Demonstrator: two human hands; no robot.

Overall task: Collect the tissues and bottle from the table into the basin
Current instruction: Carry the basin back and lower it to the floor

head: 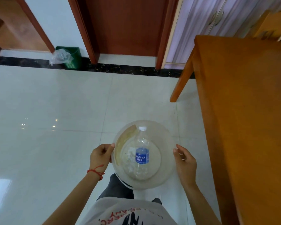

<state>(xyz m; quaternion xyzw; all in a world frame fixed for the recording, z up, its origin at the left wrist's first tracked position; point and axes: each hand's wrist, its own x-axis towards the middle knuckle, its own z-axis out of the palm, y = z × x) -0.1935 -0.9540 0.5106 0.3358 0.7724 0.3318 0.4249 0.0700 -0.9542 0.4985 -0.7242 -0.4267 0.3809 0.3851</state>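
Note:
I hold a clear round plastic basin (165,140) in front of me, above the floor. My left hand (101,155) grips its left rim and my right hand (184,161) grips its right rim. Inside lies an empty clear bottle (142,157) with a blue label and a white cap, its cap pointing away from me. White crumpled tissue (129,153) lies beside the bottle on the basin's bottom. The wooden table (250,103) stands to my right, and its visible top is bare.
Glossy white tiled floor (55,103) spreads ahead and to the left. A green bin (71,58) with a clear plastic bag stands by the far wall between two brown doors. Pale cabinets stand beyond the table. My legs show below the basin.

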